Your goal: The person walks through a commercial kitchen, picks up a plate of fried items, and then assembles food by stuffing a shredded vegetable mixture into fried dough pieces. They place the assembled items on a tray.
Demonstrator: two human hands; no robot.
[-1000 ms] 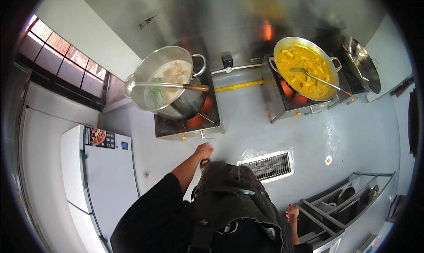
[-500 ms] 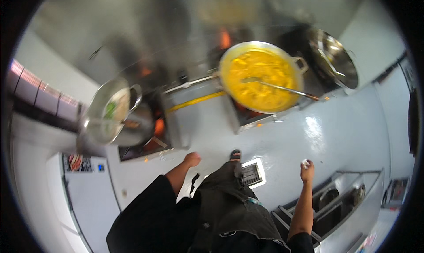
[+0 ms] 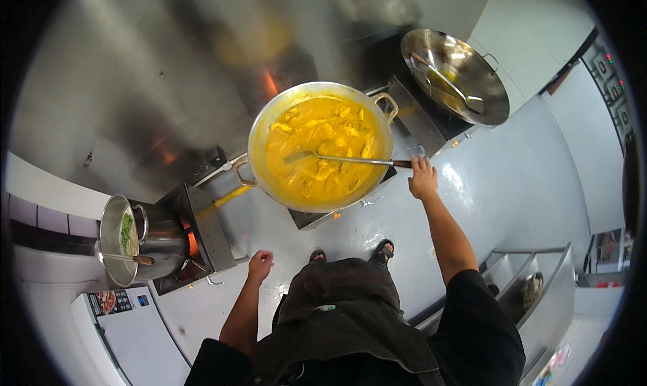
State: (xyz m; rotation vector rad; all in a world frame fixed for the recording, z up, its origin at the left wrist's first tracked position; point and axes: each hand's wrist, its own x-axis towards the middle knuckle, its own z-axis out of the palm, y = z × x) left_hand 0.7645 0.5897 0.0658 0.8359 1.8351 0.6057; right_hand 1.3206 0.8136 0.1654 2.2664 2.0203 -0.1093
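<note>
A wide metal pan [image 3: 253, 133] of thick yellow curry with chunks [image 3: 323, 140] stands over a burner ahead of me. A long-handled spatula [image 3: 364, 161] rests across it, its flat blade in the curry and its dark handle end past the right rim. My right hand [image 3: 422, 177] is at that handle end, fingers stretched and apart, not wrapped round it. Whether the fingertips touch the handle I cannot tell. My left hand [image 3: 260, 265] hangs low over the floor, fingers loosely curled, with nothing visible in it.
A wok [image 3: 495, 93] holding a spatula [image 3: 445, 79] sits at the far right. On the left, a tall pot [image 3: 162, 241] stands by a flame, beside a pan with greens [image 3: 127, 231]. A white appliance [image 3: 138, 332] is near left, a metal rack [image 3: 552, 298] near right.
My right hand has moved forward to the spatula's handle; the small white thing seen at it no longer shows. The view has shifted, bringing both feet in. My left hand stays low.
</note>
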